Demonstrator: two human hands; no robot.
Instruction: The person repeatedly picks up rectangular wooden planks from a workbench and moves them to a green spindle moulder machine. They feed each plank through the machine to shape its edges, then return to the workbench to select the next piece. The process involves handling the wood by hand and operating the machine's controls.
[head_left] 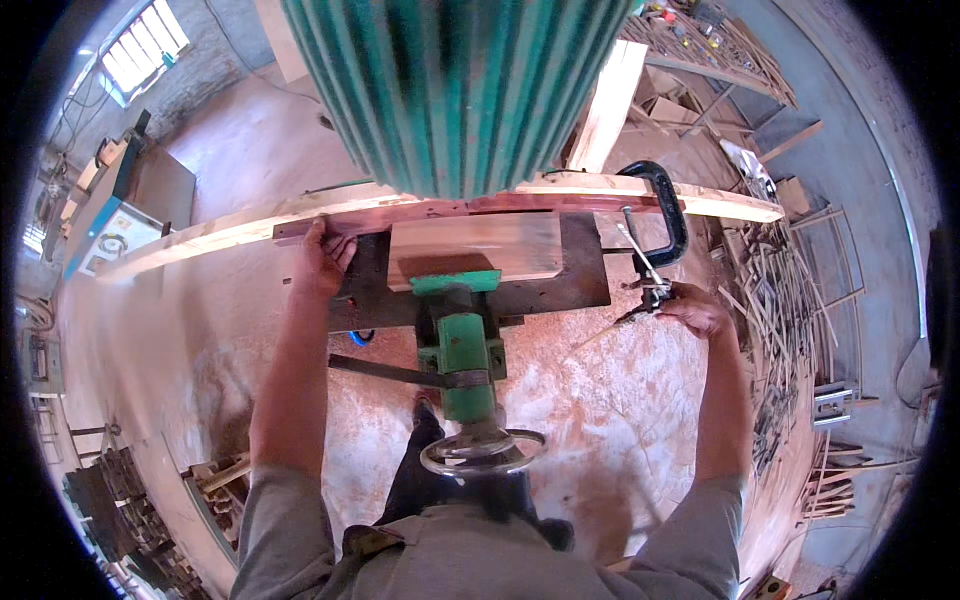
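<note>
A long reddish wooden strip runs across the dark metal machine table, against a pale timber beam. My left hand is closed on the strip's left end, thumb up along it. A black C-clamp spans the strip and beam on the right. My right hand has its fingers closed around the lower, screw end of this clamp; a thin pale rod slants up from there. Between my hands, a pale wooden block lies on the table behind a green-edged jaw.
A large ribbed green motor housing hangs over the table. Towards me stick out a green vise body, a flat lever and a metal handwheel. Scrap wood strips heap up at right; a cabinet stands at left.
</note>
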